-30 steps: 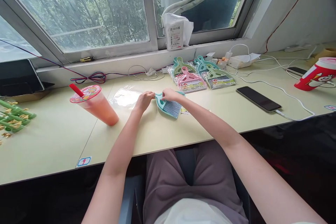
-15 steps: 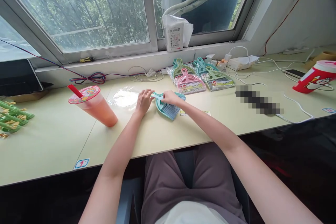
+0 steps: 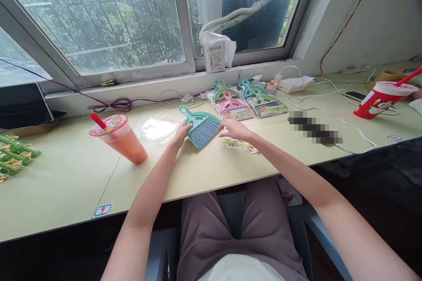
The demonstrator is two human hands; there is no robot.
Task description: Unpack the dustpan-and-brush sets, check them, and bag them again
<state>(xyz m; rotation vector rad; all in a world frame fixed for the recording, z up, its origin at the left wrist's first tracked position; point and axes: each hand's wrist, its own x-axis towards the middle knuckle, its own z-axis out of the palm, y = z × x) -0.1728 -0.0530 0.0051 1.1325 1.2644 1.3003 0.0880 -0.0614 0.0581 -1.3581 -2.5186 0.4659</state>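
Observation:
A turquoise mini dustpan with a matching brush (image 3: 201, 129) nested in it lies tilted above the table, grey-blue bristles facing me and handle pointing to the upper left. My left hand (image 3: 182, 135) grips its left edge, with the thumb on the front and the other fingers mostly hidden. By its right corner is my right hand (image 3: 235, 129), fingers partly bent and apart with nothing between them; whether the fingertips touch the corner is unclear. Below the right hand a yellow printed label card (image 3: 240, 145) lies on the table. Left of the dustpan rests a clear plastic wrapper (image 3: 158, 128).
Several wrapped brush sets, one of them pink (image 3: 234, 107), lie at the back near the window. A lidded drink cup (image 3: 127, 145) leans at left; a red cup (image 3: 379, 101) stands at right. A white cable (image 3: 358, 134) and a pixelated dark object are at right.
The dustpan and brush have been raised and turned, handle now up-left. My left hand has moved from the handle to the left edge; my right hand has come off the brush towards the right.

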